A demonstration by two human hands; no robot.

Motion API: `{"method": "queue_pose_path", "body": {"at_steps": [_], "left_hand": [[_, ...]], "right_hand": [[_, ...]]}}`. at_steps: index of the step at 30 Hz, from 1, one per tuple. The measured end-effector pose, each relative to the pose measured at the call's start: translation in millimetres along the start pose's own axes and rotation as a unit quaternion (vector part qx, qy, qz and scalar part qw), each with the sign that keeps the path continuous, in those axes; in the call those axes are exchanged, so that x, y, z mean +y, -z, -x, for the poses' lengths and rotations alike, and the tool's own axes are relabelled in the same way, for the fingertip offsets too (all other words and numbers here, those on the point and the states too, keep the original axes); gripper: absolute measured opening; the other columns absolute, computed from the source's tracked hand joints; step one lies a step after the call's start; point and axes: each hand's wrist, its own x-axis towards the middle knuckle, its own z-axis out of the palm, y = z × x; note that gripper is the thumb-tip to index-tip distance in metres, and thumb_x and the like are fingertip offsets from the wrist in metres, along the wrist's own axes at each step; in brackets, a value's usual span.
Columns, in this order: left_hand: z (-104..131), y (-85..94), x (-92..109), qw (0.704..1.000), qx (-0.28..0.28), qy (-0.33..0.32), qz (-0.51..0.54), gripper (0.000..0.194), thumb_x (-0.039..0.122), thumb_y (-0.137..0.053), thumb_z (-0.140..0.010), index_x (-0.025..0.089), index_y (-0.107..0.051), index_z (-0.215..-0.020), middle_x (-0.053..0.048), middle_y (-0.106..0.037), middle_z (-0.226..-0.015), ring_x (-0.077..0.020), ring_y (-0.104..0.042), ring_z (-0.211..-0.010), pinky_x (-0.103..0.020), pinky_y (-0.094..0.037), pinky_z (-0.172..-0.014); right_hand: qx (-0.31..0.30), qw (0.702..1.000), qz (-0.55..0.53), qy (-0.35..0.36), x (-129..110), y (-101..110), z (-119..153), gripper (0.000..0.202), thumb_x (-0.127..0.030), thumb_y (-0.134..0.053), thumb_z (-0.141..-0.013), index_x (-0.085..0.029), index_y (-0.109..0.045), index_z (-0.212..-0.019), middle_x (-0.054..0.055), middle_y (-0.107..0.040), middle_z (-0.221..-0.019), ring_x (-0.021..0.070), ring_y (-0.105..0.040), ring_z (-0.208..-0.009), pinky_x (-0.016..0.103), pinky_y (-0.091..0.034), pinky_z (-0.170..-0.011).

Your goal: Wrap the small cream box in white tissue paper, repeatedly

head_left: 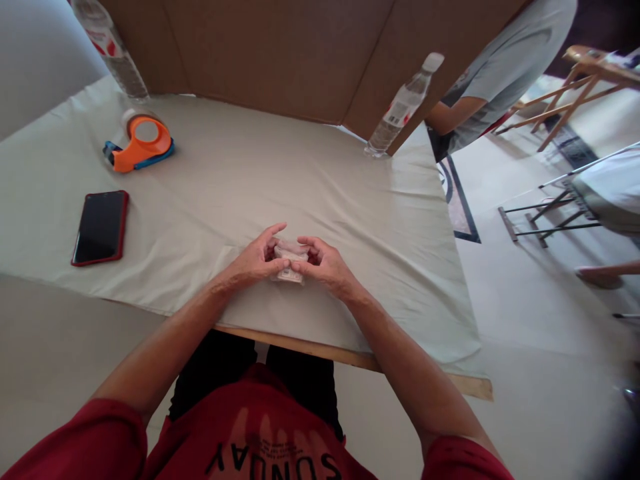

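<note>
Between my two hands is a small pale packet (290, 256) in clear wrapping, with some print on its near side. My left hand (261, 257) grips its left side, the thumb pressed on the near face and the index finger raised off it. From the right, my right hand (324, 265) grips it the same way, its thumb close to the other thumb. The packet is just above or on the cloth near the table's front edge; I cannot tell which. Fingers hide its two ends.
A phone (100, 227) in a red case and an orange tape dispenser (145, 145) lie to the left on the tablecloth (240, 173). Water bottles (400, 110) stand by a brown cardboard screen (280, 53). Behind it at right, a person in a grey shirt (510, 67) sits near folding stools.
</note>
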Motion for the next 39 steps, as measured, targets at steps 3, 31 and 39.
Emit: {"method": "queue_pose_path", "body": {"at_steps": [3,31,39], "left_hand": [[-1,1.3,-1,1.000,0.001,0.002,-0.010,0.087,0.033,-0.074,-0.081,0.016,-0.031,-0.155,-0.013,-0.065,-0.117,-0.0200,-0.069,-0.099,-0.030,-0.054,-0.081],[-4,9.2,-4,0.999,-0.027,0.002,-0.023,0.083,0.042,-0.076,-0.083,0.016,-0.039,-0.153,-0.012,-0.066,-0.112,-0.0173,-0.066,-0.091,-0.026,-0.052,-0.075],[-2,9.2,-2,0.999,-0.021,0.008,-0.025,0.082,0.043,-0.076,-0.082,0.016,-0.040,-0.152,-0.014,-0.067,-0.119,-0.0189,-0.067,-0.097,-0.029,-0.053,-0.082]], "right_hand": [[0.005,1.000,0.000,0.010,-2,3,5,0.071,-0.049,-0.083,-0.071,-0.020,-0.057,-0.131,0.010,-0.072,-0.114,0.0210,-0.070,-0.095,0.036,-0.057,-0.085],[0.161,0.977,0.047,0.129,-26,-2,-1,0.017,-0.038,-0.071,-0.082,-0.023,-0.072,-0.074,0.001,-0.066,-0.083,0.0159,-0.058,-0.079,0.032,-0.048,-0.076],[0.138,0.987,-0.078,0.021,-28,13,17,0.035,-0.054,-0.076,-0.076,-0.020,-0.074,-0.087,0.004,-0.074,-0.083,0.0152,-0.067,-0.069,0.031,-0.054,-0.068]]}}
